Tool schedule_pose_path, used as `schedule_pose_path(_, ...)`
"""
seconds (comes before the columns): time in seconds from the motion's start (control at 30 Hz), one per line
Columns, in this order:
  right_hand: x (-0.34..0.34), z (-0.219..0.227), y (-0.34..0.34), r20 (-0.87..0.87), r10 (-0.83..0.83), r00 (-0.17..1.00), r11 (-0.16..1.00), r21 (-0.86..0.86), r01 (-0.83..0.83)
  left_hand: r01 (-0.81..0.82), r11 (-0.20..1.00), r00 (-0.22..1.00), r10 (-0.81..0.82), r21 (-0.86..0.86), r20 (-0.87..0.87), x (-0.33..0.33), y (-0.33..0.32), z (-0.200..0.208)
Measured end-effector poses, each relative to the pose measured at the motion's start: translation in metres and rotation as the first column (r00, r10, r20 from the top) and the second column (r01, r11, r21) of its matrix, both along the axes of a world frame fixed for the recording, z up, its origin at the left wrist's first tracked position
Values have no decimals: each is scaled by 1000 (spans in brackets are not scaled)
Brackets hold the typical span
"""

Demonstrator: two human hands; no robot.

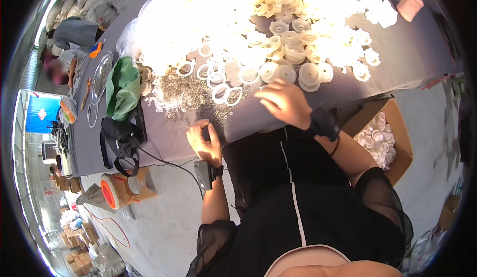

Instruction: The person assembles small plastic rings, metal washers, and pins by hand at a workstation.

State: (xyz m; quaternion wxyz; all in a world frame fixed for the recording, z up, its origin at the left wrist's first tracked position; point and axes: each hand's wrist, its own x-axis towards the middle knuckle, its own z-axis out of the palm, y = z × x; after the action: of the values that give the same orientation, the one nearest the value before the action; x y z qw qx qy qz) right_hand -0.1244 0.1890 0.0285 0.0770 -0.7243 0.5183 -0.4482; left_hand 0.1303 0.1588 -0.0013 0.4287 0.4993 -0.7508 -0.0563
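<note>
We look down on a long grey counter [397, 53] that runs from ten o'clock to two o'clock and is heaped with pale plastic parts. The largest thing on it is a bright pile of white discs and rings [223, 13] at twelve o'clock, spilling down toward the centre. Below the counter's edge, at four o'clock, an open cardboard box [400, 128] on the floor holds more white discs. At nine o'clock a crumpled green bag [123, 85] lies on the counter, with a black strap bag [117, 133] just beneath it. Near the centre a scatter of small metal pieces [186, 95] lies among loose white rings [221, 93]. Our right hand [284, 102], wearing a black wrist strap, rests flat at the counter's edge just below the rings, fingers together and holding nothing. Our left hand [204, 141], at seven o'clock from it, hovers off the counter's edge, fingers curled and pinched together; we cannot tell whether they clamp anything.
</note>
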Motion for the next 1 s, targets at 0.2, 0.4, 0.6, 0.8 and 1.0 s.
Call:
schedule_pose_path(0.2, 59, -19, -23, -144, 163, 976, 983, -67, -174, 7, 1000, 1000, -6, 23, -17, 11, 17, -5)
schedule_pose_path(0.4, 79, -24, -32, -151, 73, 986, 996, -44, -80, -78, 997, 983, 79, -15, 164, 27, -11, 3)
schedule_pose_path(0.6, 81, -22, -23, -84, 77, 993, 995, -63, -83, -240, 971, 923, 235, -22, 306, 38, -68, 1)
schedule_pose_path(0.8, 47, -7, -22, -62, -109, 992, 990, -96, 103, -262, 965, 903, 255, -27, 345, 46, -87, -3)
schedule_pose_path(1.0, 23, 5, -75, -385, -198, 902, 979, -127, 160, -189, 982, 917, 175, 5, 358, 47, -83, -7)
